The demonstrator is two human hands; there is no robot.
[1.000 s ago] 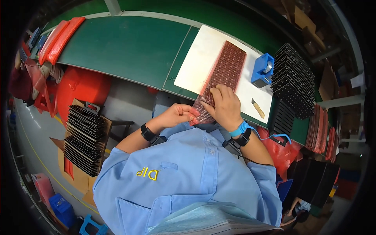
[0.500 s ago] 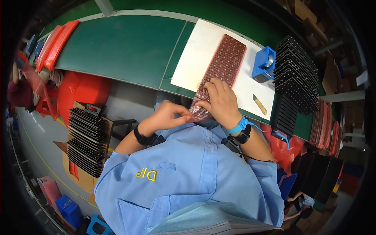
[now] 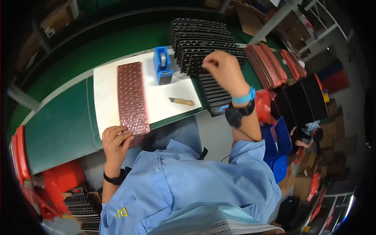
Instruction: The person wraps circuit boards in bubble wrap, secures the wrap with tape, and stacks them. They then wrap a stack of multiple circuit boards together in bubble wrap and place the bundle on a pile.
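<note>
Left hand on the red tray, right hand up at the black stack.

The left hand (image 3: 115,139) sat at the near end of the long reddish-brown tray (image 3: 132,98), fingers curled onto its edge, the tray lying lengthwise on the white board (image 3: 105,84). Over on the right, the right hand (image 3: 221,70) was loosely closed above the stack of black trays (image 3: 203,43); whether it pinched anything, I could not tell. Between them on the board stood a blue tape dispenser (image 3: 162,64), and nearer lay a small wooden-handled knife (image 3: 181,101).
</note>
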